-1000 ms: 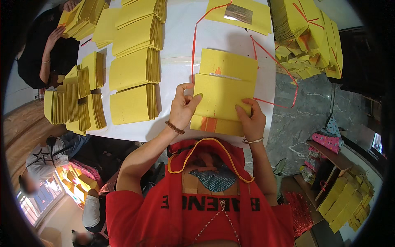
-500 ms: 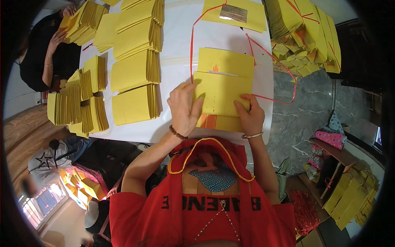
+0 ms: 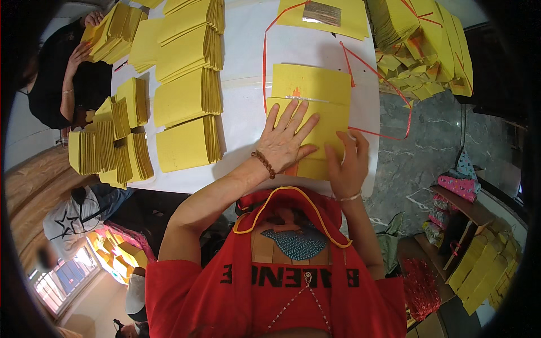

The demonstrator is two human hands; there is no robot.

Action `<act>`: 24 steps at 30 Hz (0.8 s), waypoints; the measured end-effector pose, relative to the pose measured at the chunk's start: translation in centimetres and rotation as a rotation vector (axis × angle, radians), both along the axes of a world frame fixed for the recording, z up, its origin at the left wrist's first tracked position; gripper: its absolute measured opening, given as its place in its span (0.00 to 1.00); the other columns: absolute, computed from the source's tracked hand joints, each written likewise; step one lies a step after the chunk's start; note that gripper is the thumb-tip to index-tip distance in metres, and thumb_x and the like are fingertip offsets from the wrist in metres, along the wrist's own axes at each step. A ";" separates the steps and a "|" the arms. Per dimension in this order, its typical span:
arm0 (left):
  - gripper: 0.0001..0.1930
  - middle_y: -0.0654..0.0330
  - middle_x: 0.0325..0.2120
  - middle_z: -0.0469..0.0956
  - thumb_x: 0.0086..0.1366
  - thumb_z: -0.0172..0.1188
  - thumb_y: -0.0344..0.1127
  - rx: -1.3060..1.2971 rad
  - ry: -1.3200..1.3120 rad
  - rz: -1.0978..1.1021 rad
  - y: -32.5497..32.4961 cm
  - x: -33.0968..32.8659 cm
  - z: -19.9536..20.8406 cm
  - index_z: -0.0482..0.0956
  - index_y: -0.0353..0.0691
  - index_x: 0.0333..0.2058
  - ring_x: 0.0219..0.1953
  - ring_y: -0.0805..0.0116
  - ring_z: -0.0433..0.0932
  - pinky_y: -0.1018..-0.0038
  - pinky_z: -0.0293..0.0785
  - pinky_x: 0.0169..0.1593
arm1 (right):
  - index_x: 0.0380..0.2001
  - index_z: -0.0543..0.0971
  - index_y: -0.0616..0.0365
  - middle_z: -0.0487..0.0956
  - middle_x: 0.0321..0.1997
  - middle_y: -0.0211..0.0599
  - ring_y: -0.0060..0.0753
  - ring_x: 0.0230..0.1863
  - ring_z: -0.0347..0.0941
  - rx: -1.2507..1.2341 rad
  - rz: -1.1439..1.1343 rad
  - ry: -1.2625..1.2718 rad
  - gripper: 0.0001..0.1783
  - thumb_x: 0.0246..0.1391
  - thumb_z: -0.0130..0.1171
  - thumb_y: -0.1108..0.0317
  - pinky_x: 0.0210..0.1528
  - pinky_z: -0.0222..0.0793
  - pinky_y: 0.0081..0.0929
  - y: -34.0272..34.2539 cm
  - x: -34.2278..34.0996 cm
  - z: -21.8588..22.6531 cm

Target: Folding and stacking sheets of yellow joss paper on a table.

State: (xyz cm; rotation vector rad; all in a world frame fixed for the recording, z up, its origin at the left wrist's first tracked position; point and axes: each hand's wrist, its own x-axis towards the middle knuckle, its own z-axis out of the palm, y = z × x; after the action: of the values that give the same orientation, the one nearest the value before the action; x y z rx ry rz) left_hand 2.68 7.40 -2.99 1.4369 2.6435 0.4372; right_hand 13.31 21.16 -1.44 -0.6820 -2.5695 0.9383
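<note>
A yellow paper sheet [image 3: 329,121] lies in front of me with its near and far parts folded over one another; orange print shows at its near and far ends. My left hand [image 3: 288,138] rests flat on the folded paper with its fingers spread. At the right edge of the sheet is my right hand [image 3: 349,160], fingers apart and holding nothing; whether it touches the paper I cannot tell. A thin red string [image 3: 383,136] runs over the table around the right side of the paper, with another stretch along its left.
Rows of folded yellow paper stacks [image 3: 183,145] stand to the left on the white table [image 3: 245,107]. Another yellow sheet [image 3: 352,19] with a silvery patch lies at the far side. Tied yellow bundles [image 3: 434,42] are beyond the right edge. A co-worker's hands [image 3: 81,53] hold papers at far left.
My left hand has moved from the left edge of the paper onto its middle and spread flat. My right hand has lifted its fingers from the sheet and shifted slightly right.
</note>
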 end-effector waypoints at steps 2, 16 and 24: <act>0.38 0.52 0.62 0.51 0.52 0.59 0.53 -0.003 -0.015 0.002 -0.1 -0.1 0.1 0.58 0.49 0.60 0.64 0.56 0.47 0.52 0.41 0.62 | 0.47 0.73 0.49 0.64 0.59 0.36 0.40 0.60 0.58 0.360 0.121 0.065 0.24 0.47 0.57 0.54 0.58 0.44 0.58 -0.7 1.5 -0.7; 0.29 0.53 0.61 0.52 0.59 0.53 0.47 0.071 -0.081 -0.002 -0.8 -0.7 -0.1 0.60 0.47 0.58 0.65 0.57 0.46 0.52 0.37 0.63 | 0.57 0.65 0.45 0.57 0.65 0.40 0.41 0.66 0.50 0.411 0.446 -0.242 0.32 0.48 0.54 0.50 0.55 0.39 0.72 -3.4 3.3 -1.6; 0.36 0.50 0.61 0.53 0.55 0.50 0.57 0.172 -0.151 -0.352 1.4 0.8 0.4 0.59 0.45 0.59 0.64 0.51 0.49 0.51 0.40 0.63 | 0.53 0.70 0.47 0.60 0.63 0.36 0.42 0.65 0.53 0.304 0.342 -0.177 0.26 0.49 0.53 0.53 0.53 0.39 0.72 -3.6 3.7 -2.6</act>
State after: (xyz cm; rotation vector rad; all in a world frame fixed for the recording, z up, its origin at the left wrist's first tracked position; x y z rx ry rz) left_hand 3.47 8.79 -2.64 1.7939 2.2205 0.7126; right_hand 17.00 17.55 -4.03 -0.2553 -2.9610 0.5743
